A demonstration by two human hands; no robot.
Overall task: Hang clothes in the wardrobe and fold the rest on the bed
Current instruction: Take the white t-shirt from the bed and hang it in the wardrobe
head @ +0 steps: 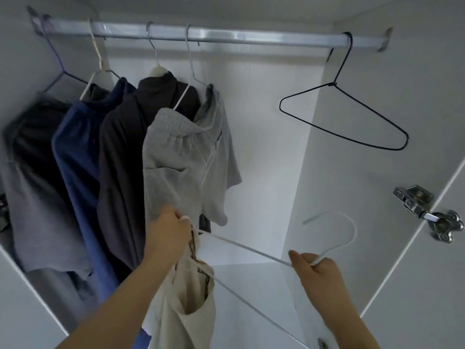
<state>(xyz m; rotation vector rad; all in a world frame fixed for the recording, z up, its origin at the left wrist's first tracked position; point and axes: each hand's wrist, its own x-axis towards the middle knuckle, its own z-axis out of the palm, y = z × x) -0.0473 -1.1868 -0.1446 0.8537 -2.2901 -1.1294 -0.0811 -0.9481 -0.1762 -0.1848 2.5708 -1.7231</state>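
Note:
I hold a white wire hanger in front of the open wardrobe. My right hand grips its neck just below the hook. My left hand pinches the hanger's left end together with the top edge of a cream garment, which hangs down from that end. Above runs the silver rail. On it, at the left, hang several garments: a grey one, a blue one, a dark one and grey shorts.
An empty black wire hanger hangs at the rail's right end, with free rail between it and the grey shorts. The wardrobe's right side wall carries a metal door hinge, and the open door stands at the far right.

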